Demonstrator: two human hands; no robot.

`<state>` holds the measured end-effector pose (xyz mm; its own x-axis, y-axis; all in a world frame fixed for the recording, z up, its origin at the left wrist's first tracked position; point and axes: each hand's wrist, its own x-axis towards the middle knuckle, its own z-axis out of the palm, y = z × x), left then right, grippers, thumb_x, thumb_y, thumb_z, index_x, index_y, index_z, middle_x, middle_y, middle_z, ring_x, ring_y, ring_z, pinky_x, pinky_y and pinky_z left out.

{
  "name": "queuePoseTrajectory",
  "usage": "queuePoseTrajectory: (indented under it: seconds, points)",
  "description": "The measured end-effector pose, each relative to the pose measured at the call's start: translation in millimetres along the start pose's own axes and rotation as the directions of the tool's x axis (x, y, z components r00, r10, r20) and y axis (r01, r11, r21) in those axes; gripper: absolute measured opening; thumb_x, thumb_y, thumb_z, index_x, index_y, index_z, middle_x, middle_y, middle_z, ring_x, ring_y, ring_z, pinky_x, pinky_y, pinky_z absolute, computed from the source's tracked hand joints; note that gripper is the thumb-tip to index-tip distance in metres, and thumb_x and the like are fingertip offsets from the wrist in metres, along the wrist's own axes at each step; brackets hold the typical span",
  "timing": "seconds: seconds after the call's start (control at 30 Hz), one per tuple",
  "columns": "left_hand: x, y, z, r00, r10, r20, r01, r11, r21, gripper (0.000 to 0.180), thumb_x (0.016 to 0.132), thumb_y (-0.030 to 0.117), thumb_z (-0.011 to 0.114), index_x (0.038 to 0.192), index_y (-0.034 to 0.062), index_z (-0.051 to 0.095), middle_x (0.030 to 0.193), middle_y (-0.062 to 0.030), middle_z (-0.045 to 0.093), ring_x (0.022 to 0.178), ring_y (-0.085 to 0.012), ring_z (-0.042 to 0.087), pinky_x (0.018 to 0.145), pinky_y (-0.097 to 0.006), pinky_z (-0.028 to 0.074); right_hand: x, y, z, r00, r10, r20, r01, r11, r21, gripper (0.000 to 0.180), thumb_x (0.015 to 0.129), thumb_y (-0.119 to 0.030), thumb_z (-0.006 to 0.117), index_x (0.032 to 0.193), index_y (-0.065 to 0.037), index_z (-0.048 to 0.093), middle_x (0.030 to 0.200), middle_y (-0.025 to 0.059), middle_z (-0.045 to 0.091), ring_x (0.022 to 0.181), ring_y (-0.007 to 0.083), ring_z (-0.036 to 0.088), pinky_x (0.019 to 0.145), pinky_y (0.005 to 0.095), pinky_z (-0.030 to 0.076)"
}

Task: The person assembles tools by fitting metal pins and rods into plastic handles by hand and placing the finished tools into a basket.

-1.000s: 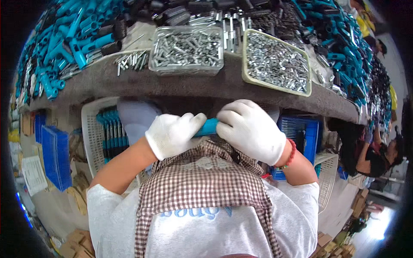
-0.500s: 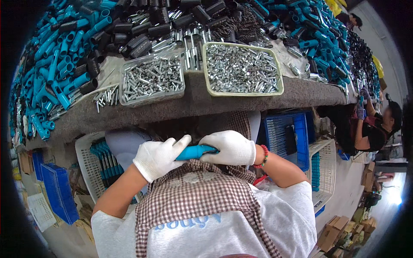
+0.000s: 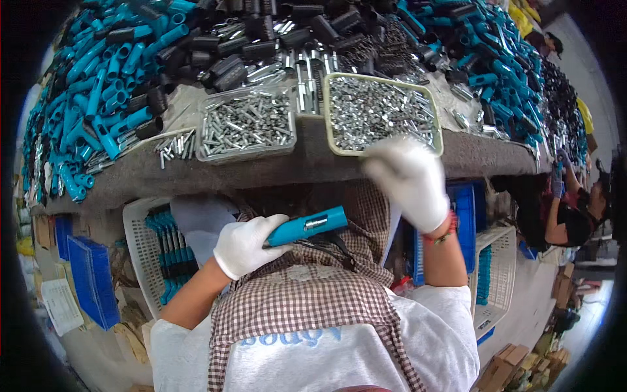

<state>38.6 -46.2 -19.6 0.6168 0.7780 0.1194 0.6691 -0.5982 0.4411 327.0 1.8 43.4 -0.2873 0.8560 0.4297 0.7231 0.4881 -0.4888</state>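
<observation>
My left hand (image 3: 251, 245), in a white glove, is closed around a teal tubular handle (image 3: 310, 224) above my lap. The handle points up to the right, and a slot in its side shows a shiny metal piece. My right hand (image 3: 410, 179), gloved in white too, is smeared by motion at the near rim of a pale yellow tray (image 3: 331, 134) of small metal parts (image 3: 375, 111). Whether its fingers hold anything does not show. Left of that tray stands a clear plastic tray (image 3: 245, 153) filled with short metal pins (image 3: 245, 124).
Teal tubes (image 3: 98, 85) and black sleeves (image 3: 228, 73) are heaped across the cloth-covered bench (image 3: 274, 171). A white basket (image 3: 142, 251) with teal-handled pieces stands left of my lap. Blue crates (image 3: 464, 225) and another white basket (image 3: 499, 277) stand right. Another person (image 3: 575, 212) works far right.
My right hand has let go of the teal handle and moved up and right to the yellow tray. The handle stays in my left hand, its slotted end now uncovered.
</observation>
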Motion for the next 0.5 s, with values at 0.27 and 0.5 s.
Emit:
queuePoseTrajectory:
  seconds: [0.27,0.5]
  points:
    - [-34,-20,38,0.902,-0.414,0.127,0.432,0.840,-0.328,0.041,0.080,0.043,0.069,0.108,0.0132,0.061,0.088,-0.0105,0.067,0.081,-0.0312,0.066,0.070,-0.040,0.052,29,48,-28,0.988,0.156,-0.017,-0.148,0.888,-0.435,0.016,0.076,-0.013,0.069,0.083,-0.003,0.060,0.087,0.0154,0.060,0.087,0.0360,0.058,0.076,0.0438,0.045]
    - [-67,-41,68,0.790,-0.595,0.147,0.588,0.669,-0.455,0.043,0.079,0.043,0.070,0.107,0.0110,0.062,0.092,-0.0150,0.067,0.086,-0.0343,0.065,0.074,-0.041,0.051,54,18,-24,0.987,0.132,-0.091,-0.153,0.944,-0.292,0.014,0.082,-0.003,0.063,0.096,-0.002,0.061,0.084,0.0139,0.063,0.076,0.0288,0.062,0.071,0.0358,0.047]
